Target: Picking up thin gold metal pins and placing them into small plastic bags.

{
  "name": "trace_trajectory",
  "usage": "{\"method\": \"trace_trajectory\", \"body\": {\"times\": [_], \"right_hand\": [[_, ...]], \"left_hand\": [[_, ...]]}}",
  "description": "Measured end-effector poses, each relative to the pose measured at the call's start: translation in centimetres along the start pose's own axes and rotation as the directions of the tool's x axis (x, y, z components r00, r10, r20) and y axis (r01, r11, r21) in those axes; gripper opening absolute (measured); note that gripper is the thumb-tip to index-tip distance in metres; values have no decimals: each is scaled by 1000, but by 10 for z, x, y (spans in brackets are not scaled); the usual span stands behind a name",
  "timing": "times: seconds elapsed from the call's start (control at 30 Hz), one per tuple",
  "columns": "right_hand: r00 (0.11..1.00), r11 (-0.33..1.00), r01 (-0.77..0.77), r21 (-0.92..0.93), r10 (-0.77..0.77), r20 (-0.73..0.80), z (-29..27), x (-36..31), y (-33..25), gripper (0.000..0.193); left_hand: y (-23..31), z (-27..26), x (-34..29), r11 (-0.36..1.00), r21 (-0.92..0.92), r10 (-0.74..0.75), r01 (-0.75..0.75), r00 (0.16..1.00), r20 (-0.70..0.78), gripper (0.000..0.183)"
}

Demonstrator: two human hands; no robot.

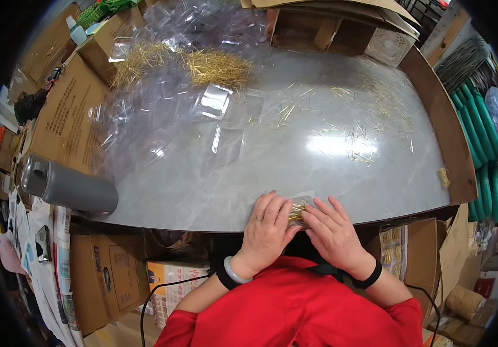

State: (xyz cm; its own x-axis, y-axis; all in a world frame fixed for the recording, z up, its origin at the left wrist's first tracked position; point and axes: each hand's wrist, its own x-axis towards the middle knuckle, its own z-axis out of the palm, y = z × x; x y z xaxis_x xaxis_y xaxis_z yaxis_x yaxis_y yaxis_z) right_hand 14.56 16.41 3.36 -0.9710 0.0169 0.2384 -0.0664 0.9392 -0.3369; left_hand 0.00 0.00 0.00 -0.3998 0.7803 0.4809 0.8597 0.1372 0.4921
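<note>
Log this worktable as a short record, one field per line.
Left hand: fingers over the left side of a small clear case
Right hand: fingers at the right side of the same case
Case contents: thin gold pins
Table: gray, glossy
Far left: gold heaps among clear plastic pieces
Far right: scattered loose pins
Left edge: gray bottle

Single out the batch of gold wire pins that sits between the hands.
The small bunch of gold wire pins at the table's near edge, between left hand and right hand; every other batch on the tabletop lies apart, untouched.
</note>
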Motion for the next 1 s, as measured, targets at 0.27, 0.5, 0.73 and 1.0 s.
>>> {"method": "trace_trajectory", "body": {"times": [0.27, 0.5, 0.73, 1.0], "right_hand": [[981, 991, -128, 39, 132, -139, 4, 14, -17, 55], [939, 948, -310, -66, 295, -175, -56, 56, 119, 60], [733, 707, -659, -256, 680, -7, -77, 85, 276, 83], [787, 817, -522, -246, 572, 229, -43, 79, 200, 91]], "left_hand": [[-7, 0, 6, 999, -43, 17, -15, 999, 40, 53], [1, -16, 12, 993, 72, 76, -96, 966, 248, 57], [4, -25, 12, 973, 192, 79, -125, 969, 233, 53], [-27, -38, 13, 959, 282, -79, 24, 980, 185, 49]]}}
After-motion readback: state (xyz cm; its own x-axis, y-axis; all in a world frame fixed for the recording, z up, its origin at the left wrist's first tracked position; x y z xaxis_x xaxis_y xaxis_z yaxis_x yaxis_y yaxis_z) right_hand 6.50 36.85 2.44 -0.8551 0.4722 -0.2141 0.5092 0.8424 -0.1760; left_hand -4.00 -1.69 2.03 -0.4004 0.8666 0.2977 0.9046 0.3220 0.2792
